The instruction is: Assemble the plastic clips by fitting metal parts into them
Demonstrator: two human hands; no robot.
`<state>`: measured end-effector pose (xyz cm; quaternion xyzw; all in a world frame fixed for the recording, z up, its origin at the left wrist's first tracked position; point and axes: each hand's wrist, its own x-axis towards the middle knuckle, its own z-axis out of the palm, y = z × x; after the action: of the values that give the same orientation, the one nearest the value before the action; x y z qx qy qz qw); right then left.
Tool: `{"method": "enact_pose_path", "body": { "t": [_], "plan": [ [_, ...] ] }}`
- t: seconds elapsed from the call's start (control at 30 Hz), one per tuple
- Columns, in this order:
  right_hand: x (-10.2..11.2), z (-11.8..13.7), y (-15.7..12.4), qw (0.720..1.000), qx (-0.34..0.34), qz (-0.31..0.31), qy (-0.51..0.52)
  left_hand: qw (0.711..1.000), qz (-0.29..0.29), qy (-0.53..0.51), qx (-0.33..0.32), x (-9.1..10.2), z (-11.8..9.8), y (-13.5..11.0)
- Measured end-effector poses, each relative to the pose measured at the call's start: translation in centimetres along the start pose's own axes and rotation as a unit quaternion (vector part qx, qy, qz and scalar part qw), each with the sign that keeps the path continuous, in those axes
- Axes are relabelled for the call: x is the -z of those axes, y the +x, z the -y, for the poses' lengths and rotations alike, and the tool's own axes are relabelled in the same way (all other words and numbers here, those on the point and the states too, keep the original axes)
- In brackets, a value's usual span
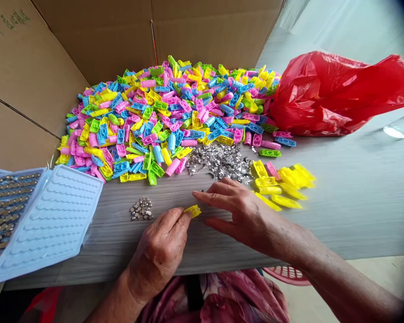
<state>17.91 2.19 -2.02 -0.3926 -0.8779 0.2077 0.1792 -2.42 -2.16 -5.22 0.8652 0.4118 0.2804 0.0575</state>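
Note:
My left hand (160, 249) pinches a small yellow plastic casing half (193, 211) between thumb and fingers, just above the table. My right hand (245, 211) is beside it on the right, fingers stretched out and thumb apart. A tiny dark bit shows near its fingertips; whether the hand touches it I cannot tell. Beyond the right hand lies a heap of small silver metal pieces (220, 160). Left of the left hand is a little cluster of silver button cells (141, 209). Several yellow casing pieces (272, 190) are grouped by the right wrist, with a pink one among them.
A big mound of pink, blue, green and yellow casing pieces (161, 107) rests against cardboard walls (202, 31). At the left, a pale plastic blister tray (54, 215) lies beside rows of button cells (8, 211). A red plastic bag (330, 96) sits back right.

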Motion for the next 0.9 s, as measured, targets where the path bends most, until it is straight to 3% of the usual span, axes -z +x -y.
{"method": "enact_pose_path", "body": {
  "t": [0.1,0.2,0.63,0.9],
  "plan": [
    [0.0,-0.4,-0.2,0.999,-0.015,-0.023,0.029,1.0,0.003,-0.013,0.012,-0.1,0.1,0.0],
    [-0.3,-0.3,0.0,0.999,-0.017,-0.006,0.046,1.0,-0.003,-0.017,0.014,-0.1,0.3,0.0],
    [-1.4,-0.9,1.2,0.997,0.033,-0.003,0.071,1.0,-0.004,0.0,0.012,-0.1,0.4,0.2],
    [-1.4,-0.8,1.3,0.996,0.023,-0.003,0.084,0.999,0.008,0.031,-0.025,0.4,-0.2,0.9]
  ]
}}
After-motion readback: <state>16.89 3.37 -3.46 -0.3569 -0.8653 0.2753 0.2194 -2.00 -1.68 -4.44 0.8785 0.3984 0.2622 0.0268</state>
